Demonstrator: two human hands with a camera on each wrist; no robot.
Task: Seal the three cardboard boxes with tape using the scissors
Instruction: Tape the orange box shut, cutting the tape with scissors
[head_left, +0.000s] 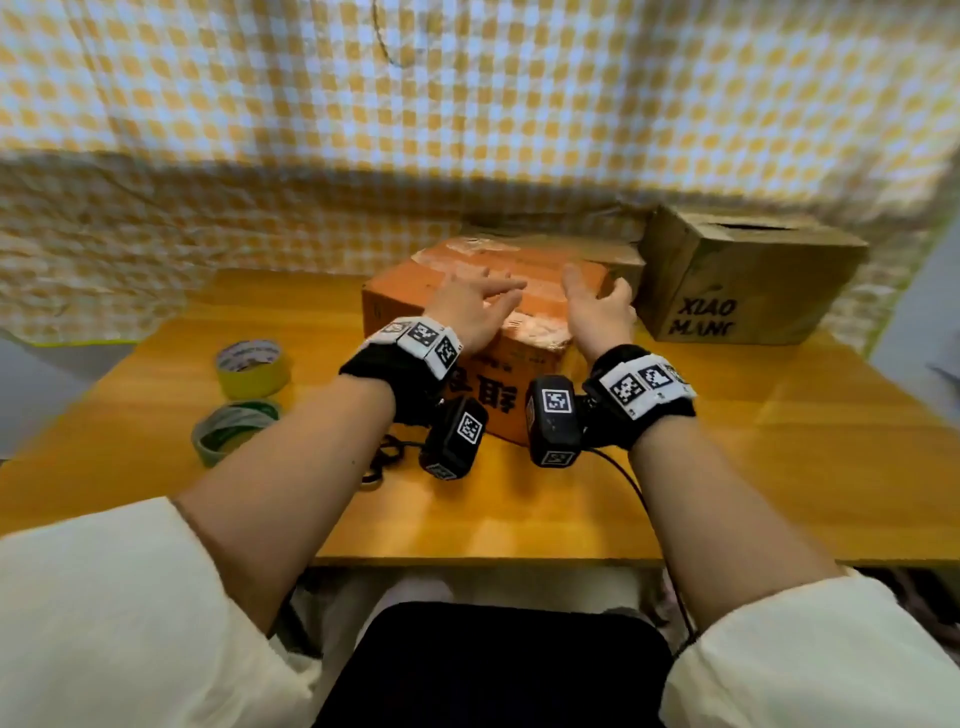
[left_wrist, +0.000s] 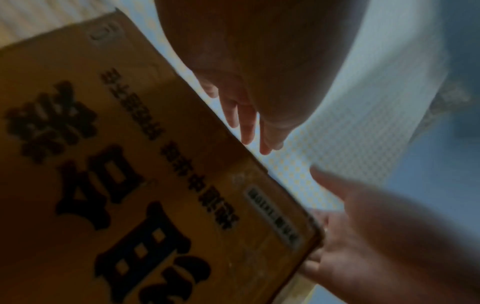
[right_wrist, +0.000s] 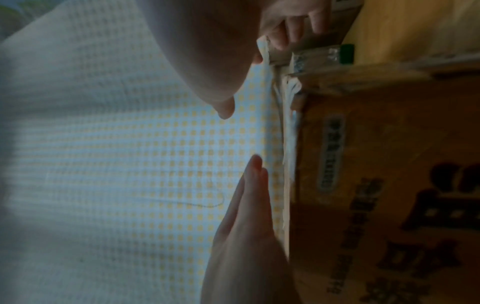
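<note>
An orange cardboard box with black print stands mid-table, its top covered in shiny tape. My left hand lies over the top near the front edge with its fingers straight, pointing right. My right hand is over the top's right end, fingers relaxed and thumb spread. In the left wrist view the printed box side fills the left, with both hands above its top edge. Neither hand holds anything. The black scissors lie on the table below my left wrist, partly hidden.
A brown box marked XIAO MANG stands at the right, its top slightly agape. Another brown box lies behind the orange one. A yellow tape roll and a green one sit at the left. Checked cloth hangs behind the wooden table.
</note>
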